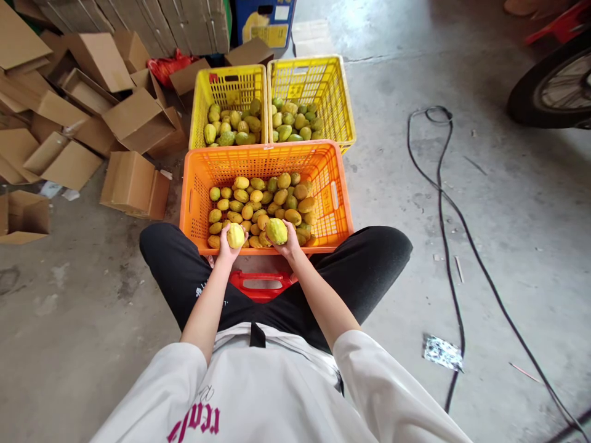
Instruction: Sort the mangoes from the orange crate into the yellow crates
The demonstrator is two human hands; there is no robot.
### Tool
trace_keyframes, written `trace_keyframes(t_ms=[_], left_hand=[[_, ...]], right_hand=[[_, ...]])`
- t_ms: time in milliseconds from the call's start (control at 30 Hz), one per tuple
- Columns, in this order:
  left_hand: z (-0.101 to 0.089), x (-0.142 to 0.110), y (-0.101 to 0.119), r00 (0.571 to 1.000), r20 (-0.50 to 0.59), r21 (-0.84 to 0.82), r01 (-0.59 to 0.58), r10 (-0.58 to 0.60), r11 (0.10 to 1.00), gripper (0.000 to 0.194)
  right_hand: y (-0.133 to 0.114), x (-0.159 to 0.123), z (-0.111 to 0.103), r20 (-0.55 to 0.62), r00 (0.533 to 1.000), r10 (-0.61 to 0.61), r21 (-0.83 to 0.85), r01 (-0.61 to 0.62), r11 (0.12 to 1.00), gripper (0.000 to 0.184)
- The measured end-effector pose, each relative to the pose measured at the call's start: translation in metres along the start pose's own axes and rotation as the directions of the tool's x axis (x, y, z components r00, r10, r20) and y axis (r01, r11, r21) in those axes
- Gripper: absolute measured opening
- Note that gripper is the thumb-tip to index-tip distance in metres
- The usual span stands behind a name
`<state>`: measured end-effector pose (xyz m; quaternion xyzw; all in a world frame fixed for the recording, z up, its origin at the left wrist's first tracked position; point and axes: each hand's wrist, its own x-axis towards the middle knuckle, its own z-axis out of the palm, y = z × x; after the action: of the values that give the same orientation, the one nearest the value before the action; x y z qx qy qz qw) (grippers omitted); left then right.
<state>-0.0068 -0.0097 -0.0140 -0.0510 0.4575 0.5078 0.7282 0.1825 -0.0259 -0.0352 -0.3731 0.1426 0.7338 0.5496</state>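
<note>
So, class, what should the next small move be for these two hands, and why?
Probably turn over the yellow fruit in the left hand and the greener fruit in the right hand: both are held by the near edge of the orange crate, with their undersides hidden from view.

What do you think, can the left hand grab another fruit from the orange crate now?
Probably not: the left hand holds a yellow fruit, though the orange crate is close and open-topped.
</note>
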Motion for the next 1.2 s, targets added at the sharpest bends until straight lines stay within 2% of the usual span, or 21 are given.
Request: trace_keyframes(t_ms=[200, 333, 567, 667, 800, 900, 1033, 1200], left_hand=[[-0.005, 0.003, 0.001, 0.998, -0.060, -0.014, -0.015, 0.014, 1.000, 0.033], [-0.004, 0.004, 0.001, 0.998, -0.062, -0.030, -0.008, 0.006, 1.000, 0.032], [-0.003, 0.006, 0.000, 0.996, -0.089, -0.035, 0.026, -0.029, 0.999, 0.032], [-0.001, 0.005, 0.001, 0.997, -0.072, -0.034, 0.031, -0.033, 0.999, 0.033], [0.001, -0.001, 0.003, 1.000, 0.015, -0.040, 0.002, -0.001, 0.999, 0.038], [0.002, -0.005, 0.004, 0.998, 0.045, -0.046, -0.030, 0.032, 0.998, 0.029], [0.002, -0.005, 0.002, 0.999, 0.028, -0.040, -0.034, 0.035, 0.999, 0.019], [-0.001, 0.000, 0.001, 1.000, 0.025, 0.001, 0.009, -0.009, 1.000, 0.022]], right_hand=[[0.001, 0.000, 0.003, 0.031, 0.998, 0.050, 0.015, -0.050, 0.999, 0.027], [0.002, 0.003, 0.002, 0.062, 0.997, 0.051, 0.043, -0.054, 0.998, 0.025], [0.001, 0.003, 0.000, 0.038, 0.999, -0.029, 0.066, 0.026, 0.998, 0.024], [0.002, -0.001, 0.002, 0.045, 0.998, -0.050, 0.047, 0.048, 0.998, 0.019], [0.003, -0.005, 0.004, 0.080, 0.994, -0.076, 0.063, 0.071, 0.995, 0.007], [0.002, -0.006, 0.003, 0.067, 0.997, -0.044, 0.089, 0.038, 0.995, 0.015], [0.000, -0.001, 0.001, -0.015, 0.999, -0.030, 0.102, 0.031, 0.994, 0.034], [0.000, 0.008, -0.002, -0.049, 0.998, -0.051, 0.081, 0.054, 0.995, 0.032]])
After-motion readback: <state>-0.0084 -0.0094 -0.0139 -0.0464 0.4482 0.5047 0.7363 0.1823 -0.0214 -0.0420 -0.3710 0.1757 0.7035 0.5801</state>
